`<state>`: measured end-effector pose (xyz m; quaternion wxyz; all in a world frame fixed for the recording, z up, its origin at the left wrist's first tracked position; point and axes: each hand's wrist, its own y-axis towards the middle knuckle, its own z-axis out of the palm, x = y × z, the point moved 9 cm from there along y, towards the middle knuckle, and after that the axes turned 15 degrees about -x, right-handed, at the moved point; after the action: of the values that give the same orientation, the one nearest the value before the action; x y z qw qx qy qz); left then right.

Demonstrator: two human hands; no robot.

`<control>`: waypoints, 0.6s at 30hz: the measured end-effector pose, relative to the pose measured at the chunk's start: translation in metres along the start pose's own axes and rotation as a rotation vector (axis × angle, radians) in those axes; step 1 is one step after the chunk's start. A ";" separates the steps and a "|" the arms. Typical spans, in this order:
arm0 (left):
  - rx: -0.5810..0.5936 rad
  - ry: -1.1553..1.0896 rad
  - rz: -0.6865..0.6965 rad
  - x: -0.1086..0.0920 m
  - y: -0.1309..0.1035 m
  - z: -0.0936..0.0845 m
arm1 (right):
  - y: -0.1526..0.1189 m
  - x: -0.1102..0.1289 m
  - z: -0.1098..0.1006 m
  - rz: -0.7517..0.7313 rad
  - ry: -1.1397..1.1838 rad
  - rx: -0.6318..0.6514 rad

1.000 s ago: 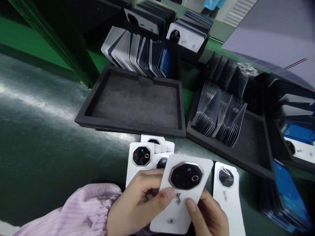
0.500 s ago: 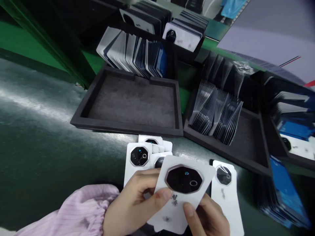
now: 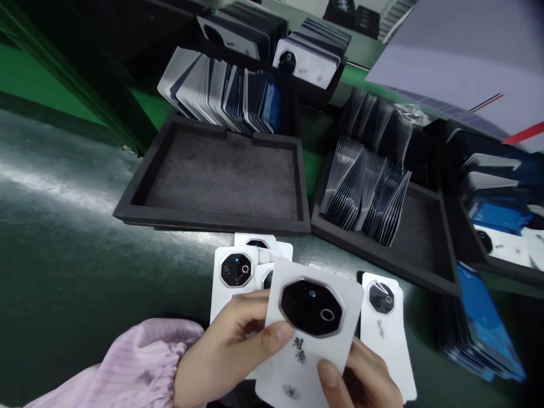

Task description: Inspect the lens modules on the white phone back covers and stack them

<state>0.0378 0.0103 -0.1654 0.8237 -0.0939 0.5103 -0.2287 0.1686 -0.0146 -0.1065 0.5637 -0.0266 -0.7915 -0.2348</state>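
Note:
In both hands I hold a white panel (image 3: pixel 312 343) with rounded corners, a black octagonal lens window, dark characters and a small round mark. My left hand (image 3: pixel 229 343) grips its left edge, thumb on the front face. From the lower right, my right hand (image 3: pixel 365 379) pinches it, thumb also on the face. Behind the left hand, several similar white panels (image 3: pixel 221 290) lie overlapping on the bench. Right of the right hand lies another overlapping group of white panels (image 3: pixel 387 345). The fingers behind the held panel are hidden.
A dark tray (image 3: pixel 212 218) sits ahead, with upright panels (image 3: pixel 212 88) behind it. To its right, another tray (image 3: pixel 425 272) holds fanned thin panels (image 3: pixel 365 190). Blue-faced panels (image 3: pixel 488 323) are stacked at the right. A green post (image 3: pixel 85 68) rises at the left.
The view has shifted slightly, so the trays and bench items appear a little further left. The panel stays in both hands, turned only slightly.

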 end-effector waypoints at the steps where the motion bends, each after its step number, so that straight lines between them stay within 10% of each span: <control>1: 0.005 -0.021 -0.015 0.000 0.000 0.001 | 0.001 0.001 0.000 -0.005 0.008 -0.008; 18: 0.026 -0.107 -0.167 0.013 0.002 0.002 | -0.001 0.002 -0.004 -0.015 0.013 -0.025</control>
<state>0.0452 0.0061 -0.1757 0.8290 -0.1375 0.4528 -0.2980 0.1707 -0.0173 -0.1037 0.5667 -0.0261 -0.7850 -0.2490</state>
